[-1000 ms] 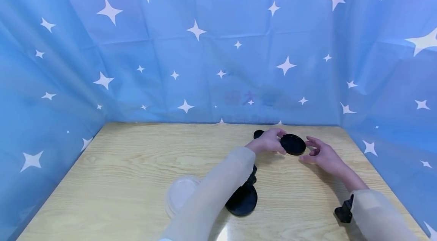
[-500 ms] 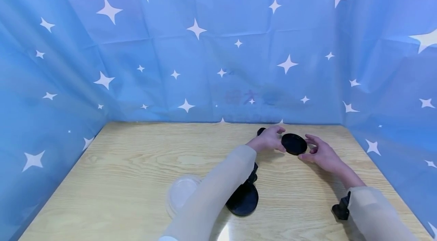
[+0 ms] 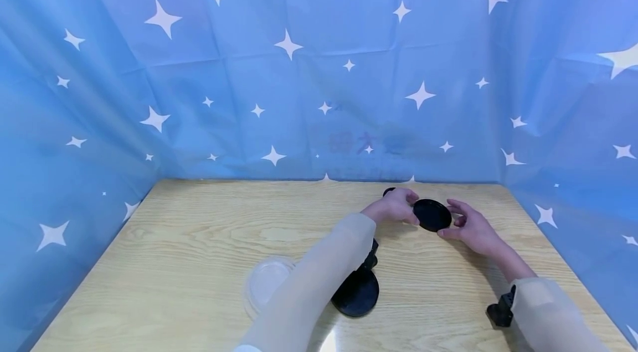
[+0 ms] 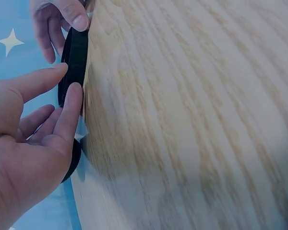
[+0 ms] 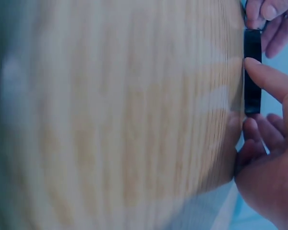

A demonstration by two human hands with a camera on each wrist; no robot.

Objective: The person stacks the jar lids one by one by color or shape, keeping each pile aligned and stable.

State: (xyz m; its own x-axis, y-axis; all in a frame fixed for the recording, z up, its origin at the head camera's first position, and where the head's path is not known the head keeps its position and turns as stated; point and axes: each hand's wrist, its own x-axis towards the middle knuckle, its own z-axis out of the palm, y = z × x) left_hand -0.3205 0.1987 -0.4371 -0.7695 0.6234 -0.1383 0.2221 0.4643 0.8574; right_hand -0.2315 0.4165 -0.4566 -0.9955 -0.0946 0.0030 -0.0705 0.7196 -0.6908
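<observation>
A shallow black round dish (image 3: 432,215) with a low raised rim is between my two hands near the back right of the table. At its left rim my left hand (image 3: 399,206) holds it, thumb and fingertips against the edge. My right hand (image 3: 471,228) grips the opposite side, its thumb at the near edge and fingers behind. Seen edge-on in the right wrist view, the dish's side wall (image 5: 253,91) lies between thumb and fingers. Behind my left hand a small dark rounded piece (image 3: 387,191) shows, mostly hidden; it appears again as a black curved shape (image 4: 73,160) in the left wrist view.
Nearer the front lies another black round disc (image 3: 356,295), partly under my left sleeve. A clear round lid (image 3: 268,281) rests left of that sleeve, partly covered. The wooden table (image 3: 189,247) meets a blue star-patterned curtain (image 3: 239,81) at its back and sides.
The dish has shifted slightly right and toward me, into closer contact with my right hand's fingers. The dark rounded piece shows less behind my left hand.
</observation>
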